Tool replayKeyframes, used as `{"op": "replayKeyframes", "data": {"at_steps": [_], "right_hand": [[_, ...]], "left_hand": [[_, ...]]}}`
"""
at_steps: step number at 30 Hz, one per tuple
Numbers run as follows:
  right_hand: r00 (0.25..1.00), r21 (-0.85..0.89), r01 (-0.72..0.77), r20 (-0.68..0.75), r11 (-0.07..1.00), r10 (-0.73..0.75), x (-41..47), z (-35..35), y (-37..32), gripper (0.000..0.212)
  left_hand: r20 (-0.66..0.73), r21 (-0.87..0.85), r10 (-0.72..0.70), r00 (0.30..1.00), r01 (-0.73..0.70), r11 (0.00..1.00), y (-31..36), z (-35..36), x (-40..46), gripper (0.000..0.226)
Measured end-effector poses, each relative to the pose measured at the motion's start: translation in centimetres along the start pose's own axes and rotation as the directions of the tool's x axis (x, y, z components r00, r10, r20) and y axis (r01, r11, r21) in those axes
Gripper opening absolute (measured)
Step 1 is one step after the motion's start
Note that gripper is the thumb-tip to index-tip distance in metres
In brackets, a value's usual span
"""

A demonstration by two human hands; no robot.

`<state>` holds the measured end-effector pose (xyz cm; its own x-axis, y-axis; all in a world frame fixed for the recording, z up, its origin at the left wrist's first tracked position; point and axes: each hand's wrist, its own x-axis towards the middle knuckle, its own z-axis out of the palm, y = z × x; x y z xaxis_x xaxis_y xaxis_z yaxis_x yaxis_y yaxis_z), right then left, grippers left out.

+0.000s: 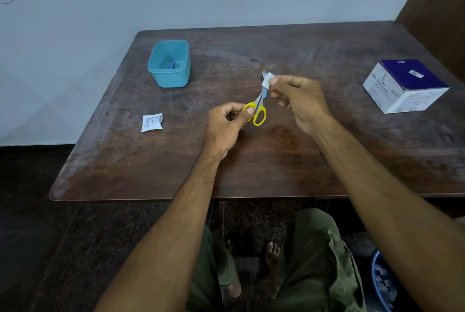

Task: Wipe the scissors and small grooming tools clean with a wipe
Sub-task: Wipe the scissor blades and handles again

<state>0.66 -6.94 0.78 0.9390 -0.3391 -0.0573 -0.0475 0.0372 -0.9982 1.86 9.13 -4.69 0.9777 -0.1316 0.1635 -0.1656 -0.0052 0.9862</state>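
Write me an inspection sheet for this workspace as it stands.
Surface: dark wooden table, worn, against a pale wall.
Job's things: yellow-handled scissors held above the table; white wipe at the blade tips; small metal tool lying behind them; teal tub holding more tools.
Clutter: torn wipe sachet; swab box.
Grippers: left hand grips the scissors' handle; right hand pinches the wipe.
Cables: nothing seen.
Surroundings: blue bin on the dark floor.

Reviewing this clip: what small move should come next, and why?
Probably draw the wipe back down the blades toward the yellow handles. The right hand pinches it at the tips of the scissors, which the left hand holds by a handle.
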Motion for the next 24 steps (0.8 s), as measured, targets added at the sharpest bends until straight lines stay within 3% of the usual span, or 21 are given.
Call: {"op": "replayKeyframes", "data": {"at_steps": [8,13,20,24], "right_hand": [[0.993,-0.128,-0.053,0.101,0.990,0.066,-1.1,0.5,0.8,0.004],[0.999,-0.038,-0.036,0.020,0.999,0.037,-0.3,0.6,-0.2,0.006],[0.983,-0.290,0.021,0.182,0.957,0.034,-1.2,-0.5,0.6,0.017],[0.984,-0.304,0.056,0.178,0.951,-0.001,-0.5,-1.1,0.0,0.016]], "left_hand": [[-0.016,-0.021,-0.002,1.000,0.002,1.000,0.1,0.0,0.0,0.007],[-0.013,-0.004,-0.008,1.000,0.008,1.000,0.1,0.1,0.0,0.010],[-0.007,-0.005,-0.016,1.000,0.016,1.000,0.2,0.0,-0.2,0.003],[-0.005,0.006,-0.029,1.000,0.029,1.000,0.4,0.1,-0.1,0.004]]}}
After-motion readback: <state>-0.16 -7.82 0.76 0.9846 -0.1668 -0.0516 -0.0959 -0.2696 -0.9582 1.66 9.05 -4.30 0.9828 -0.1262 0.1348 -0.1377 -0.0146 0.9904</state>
